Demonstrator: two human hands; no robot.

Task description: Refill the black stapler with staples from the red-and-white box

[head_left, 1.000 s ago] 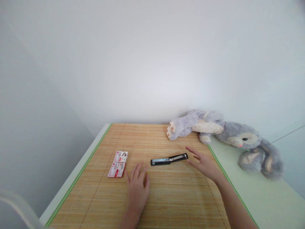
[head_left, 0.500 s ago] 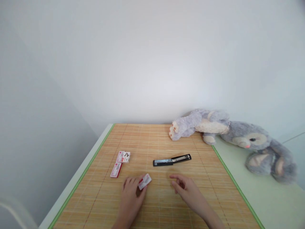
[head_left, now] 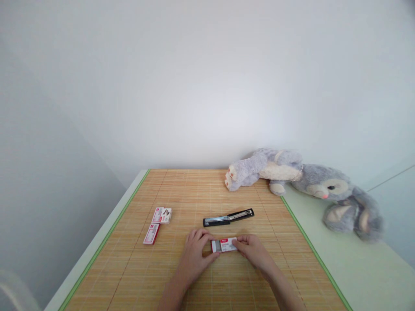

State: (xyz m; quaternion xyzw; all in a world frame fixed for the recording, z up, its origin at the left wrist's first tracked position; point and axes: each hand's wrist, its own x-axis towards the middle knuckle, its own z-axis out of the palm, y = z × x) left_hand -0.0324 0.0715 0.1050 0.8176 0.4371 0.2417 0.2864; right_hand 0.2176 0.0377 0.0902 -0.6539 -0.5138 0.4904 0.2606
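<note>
A small white and red staple box point(head_left: 228, 245) lies level between my two hands, its inner tray partly slid out on the left with grey showing inside. My left hand point(head_left: 197, 252) has thumb and forefinger on either side of the tray end. My right hand point(head_left: 254, 250) pinches the right end of the sleeve, thumb on top. Just beyond them, an opened black stapler point(head_left: 216, 220) lies with its metal staple channel exposed. What the fingers cover of the box is hidden.
Several more small white and red boxes point(head_left: 151, 233) sit together on the left of the bamboo mat point(head_left: 181, 190). A grey plush rabbit point(head_left: 282, 170) lies along the back right, partly off the mat. A pale wall point(head_left: 194, 86) rises behind the table.
My left hand has brought the staple box to the right. My right hand has taken hold of its other end, and the tray now shows partly pulled out. The view has shifted slightly.
</note>
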